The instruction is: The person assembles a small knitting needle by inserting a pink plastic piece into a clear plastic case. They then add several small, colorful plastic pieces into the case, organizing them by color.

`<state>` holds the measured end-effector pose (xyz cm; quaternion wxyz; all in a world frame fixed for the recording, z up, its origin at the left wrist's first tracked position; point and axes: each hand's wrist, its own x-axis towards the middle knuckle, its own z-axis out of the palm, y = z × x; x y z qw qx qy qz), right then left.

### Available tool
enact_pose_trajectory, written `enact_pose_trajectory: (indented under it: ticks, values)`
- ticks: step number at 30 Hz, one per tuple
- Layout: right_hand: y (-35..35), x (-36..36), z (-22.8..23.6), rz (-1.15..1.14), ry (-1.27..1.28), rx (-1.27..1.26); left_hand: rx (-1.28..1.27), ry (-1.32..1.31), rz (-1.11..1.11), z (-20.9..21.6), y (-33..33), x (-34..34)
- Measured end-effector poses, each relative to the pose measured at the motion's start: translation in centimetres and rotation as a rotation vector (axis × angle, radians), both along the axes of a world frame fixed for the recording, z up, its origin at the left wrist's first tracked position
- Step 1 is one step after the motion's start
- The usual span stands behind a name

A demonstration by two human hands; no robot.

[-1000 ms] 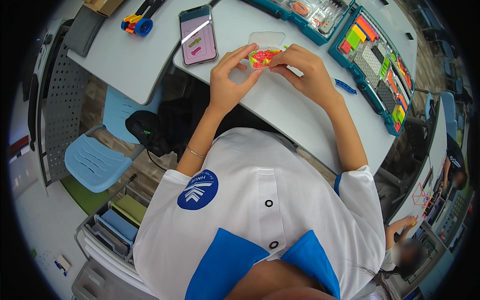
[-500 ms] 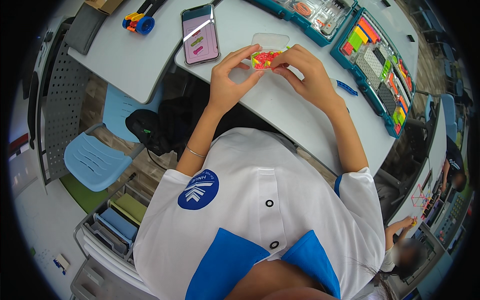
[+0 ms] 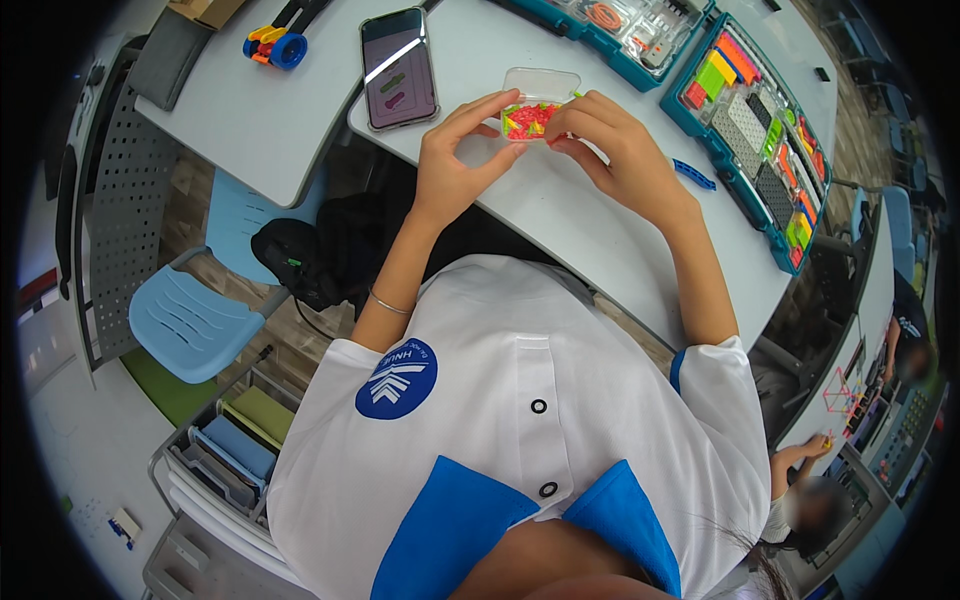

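Note:
Between the thumb and fingers of my left hand [image 3: 468, 150] is the left side of a small clear plastic box [image 3: 522, 139]. Its see-through lid [image 3: 542, 83] is folded back on the far side. Inside lie many small red pegs [image 3: 530, 118], with some yellow and green ones among them. My right hand [image 3: 615, 150] is at the box's right end, its thumb and fingertips pinched together there. Whatever those fingertips grip is hidden. A phone [image 3: 400, 70] with a dimmed screen showing coloured part shapes lies left of the box.
To the right is an open teal case [image 3: 745, 140] of sorted coloured building parts; another teal case [image 3: 590, 45] stands at the back. A blue beam [image 3: 693, 175] lies past my right hand. A wheeled model [image 3: 288, 50] is on the left table. Blue chairs [image 3: 195, 320] stand at left.
My right hand has shifted slightly to the right, uncovering more of the pegs. The phone screen has dimmed. My left hand and the box stay in place.

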<state>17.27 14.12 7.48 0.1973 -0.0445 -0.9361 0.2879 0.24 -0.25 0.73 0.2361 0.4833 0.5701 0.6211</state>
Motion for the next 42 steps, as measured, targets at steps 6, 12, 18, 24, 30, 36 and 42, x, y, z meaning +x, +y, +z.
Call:
enact_pose_trajectory:
  ticks: [6,12,18,24,30,36,42]
  values:
    - [0.1,0.2,-0.2,-0.053,0.010,-0.254,0.013,0.012,-0.006,-0.3,0.0,-0.1]
    - [2.2,0.7,0.0,-0.355,0.092,-0.243,0.044,-0.004,0.078,-0.8,0.1,0.1]
    - [3.5,1.7,-3.0,-0.353,-0.149,-0.110,0.015,-0.023,0.294,-0.9,0.5,1.2]
    - [2.9,0.7,-4.3,-0.340,-0.100,-0.215,0.011,0.029,0.338,-1.2,0.7,1.1]
    - [2.6,0.5,-5.3,-0.428,0.003,-0.124,-0.024,0.058,0.314,-0.7,0.8,1.3]
    - [2.6,0.4,-5.7,-0.429,0.028,-0.228,-0.018,0.074,0.324,-0.9,0.9,1.2]
    - [2.7,0.5,-6.2,-0.418,0.053,-0.186,-0.019,0.076,0.336,-0.9,0.8,1.3]
